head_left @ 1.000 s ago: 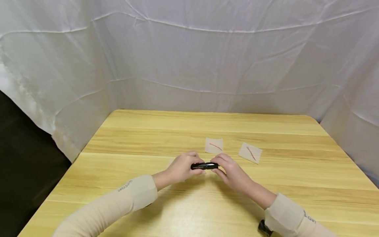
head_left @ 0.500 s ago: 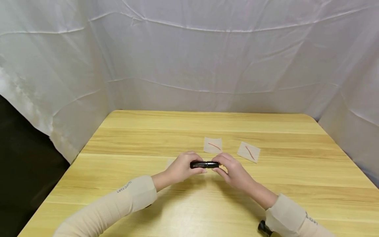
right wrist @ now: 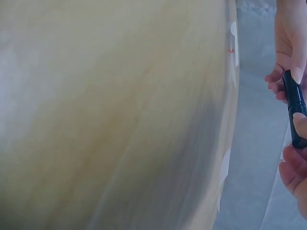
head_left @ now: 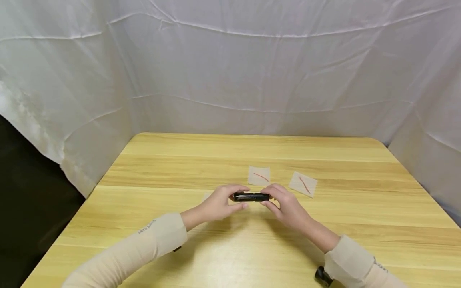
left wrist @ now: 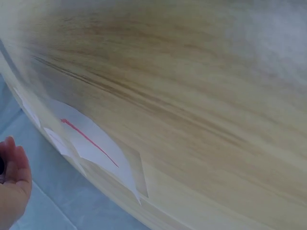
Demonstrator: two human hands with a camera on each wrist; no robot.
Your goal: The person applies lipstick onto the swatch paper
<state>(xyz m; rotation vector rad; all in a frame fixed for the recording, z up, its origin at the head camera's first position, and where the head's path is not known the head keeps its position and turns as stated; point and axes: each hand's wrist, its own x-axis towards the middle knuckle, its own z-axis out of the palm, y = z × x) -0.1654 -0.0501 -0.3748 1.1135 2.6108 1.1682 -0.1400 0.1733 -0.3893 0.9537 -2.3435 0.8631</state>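
In the head view, a capped black lipstick tube with pale lettering is held level above the table between both hands. My left hand has its thumb and fingers around the lettered left end. The other end is pinched by my right hand, thumb below and fingers above. The right wrist view shows the tube with a seam midway, the left hand at one end and the right hand at the other. Only the edge of the left hand enters the left wrist view.
Behind the hands, two paper squares lie on the wooden table: a left one and a right one, each with a red stroke. Another marked paper lies under the left arm. A black device shows beside the right sleeve.
The tube has risen slightly and shifted a little right, and its lettering has turned. Both hands moved slightly with it, and the left fingers sit a bit looser around its end.
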